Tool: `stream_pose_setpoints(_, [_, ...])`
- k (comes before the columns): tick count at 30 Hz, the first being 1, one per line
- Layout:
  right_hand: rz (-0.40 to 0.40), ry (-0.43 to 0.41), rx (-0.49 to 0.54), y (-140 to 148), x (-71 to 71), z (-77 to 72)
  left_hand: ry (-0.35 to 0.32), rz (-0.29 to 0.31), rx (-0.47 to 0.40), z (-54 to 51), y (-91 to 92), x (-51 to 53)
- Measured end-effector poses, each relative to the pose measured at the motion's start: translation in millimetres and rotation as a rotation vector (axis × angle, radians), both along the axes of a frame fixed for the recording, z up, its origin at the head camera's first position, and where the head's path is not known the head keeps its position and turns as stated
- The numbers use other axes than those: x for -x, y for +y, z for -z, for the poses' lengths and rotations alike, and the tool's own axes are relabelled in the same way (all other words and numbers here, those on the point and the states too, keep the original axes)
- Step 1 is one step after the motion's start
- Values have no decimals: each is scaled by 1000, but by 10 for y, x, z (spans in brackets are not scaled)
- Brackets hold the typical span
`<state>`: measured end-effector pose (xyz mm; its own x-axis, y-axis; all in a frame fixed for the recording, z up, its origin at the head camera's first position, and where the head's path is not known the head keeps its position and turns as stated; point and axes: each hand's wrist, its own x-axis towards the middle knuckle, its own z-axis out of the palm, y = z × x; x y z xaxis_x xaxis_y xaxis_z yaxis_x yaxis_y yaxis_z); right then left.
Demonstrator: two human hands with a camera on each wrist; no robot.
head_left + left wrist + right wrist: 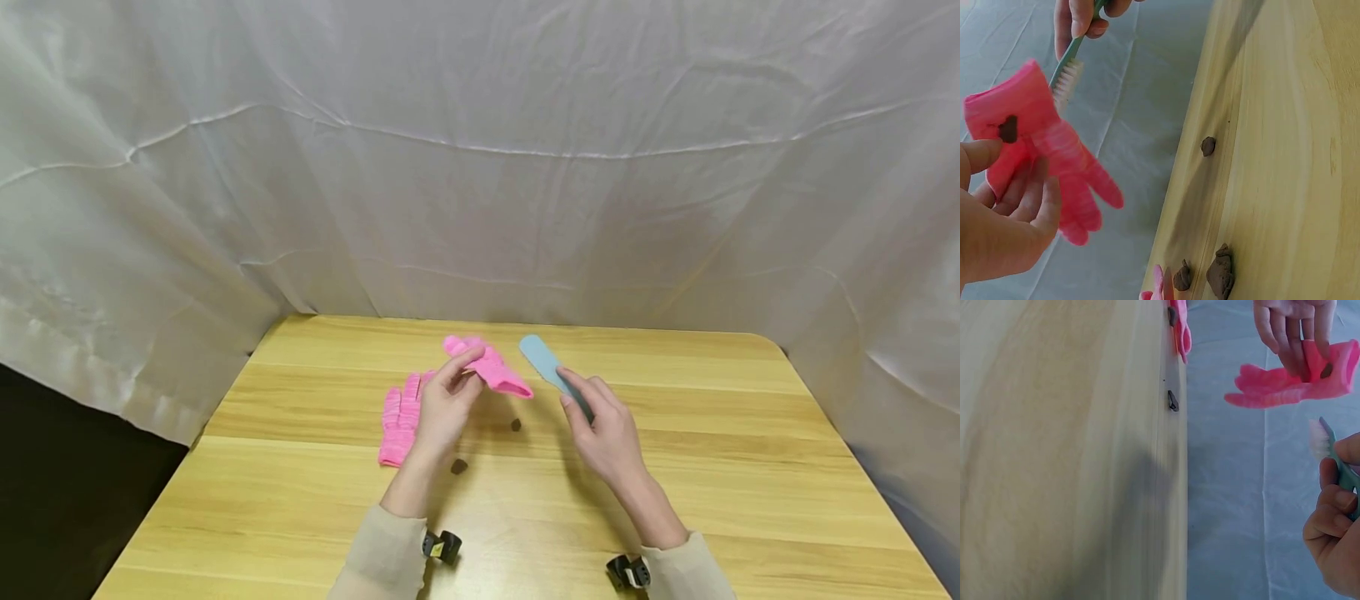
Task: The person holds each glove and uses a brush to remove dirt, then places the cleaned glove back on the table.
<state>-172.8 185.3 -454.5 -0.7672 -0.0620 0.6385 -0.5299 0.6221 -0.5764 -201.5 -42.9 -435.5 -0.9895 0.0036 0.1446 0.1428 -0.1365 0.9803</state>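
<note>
My left hand pinches a pink knit glove in the air above the table. A dark brown lump sticks to the glove near its cuff, beside my thumb. In my right hand I grip a light blue brush. Its white bristles show in the left wrist view, close to the glove's cuff; in the right wrist view a gap separates the brush from the glove. Another pink glove lies flat on the table, partly hidden behind my left hand.
Dark brown lumps lie on the wooden table: one lump by my left wrist, another lump between the hands. A larger lump shows in the left wrist view. Grey curtain cloth hangs behind and beside the table.
</note>
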Motion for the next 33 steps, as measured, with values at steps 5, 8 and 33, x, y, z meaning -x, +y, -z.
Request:
stream_pose_setpoints(5, [-2,-2,0,6,1,4,68,-68,104,13,4,9])
stream_pose_setpoints(8, [-1,-2,0,12,1,12,74,-108,140,18,2,9])
stream_pose_setpoints(33, [13,-7,-6,24,4,13,-36,-104,173,14,-14,4])
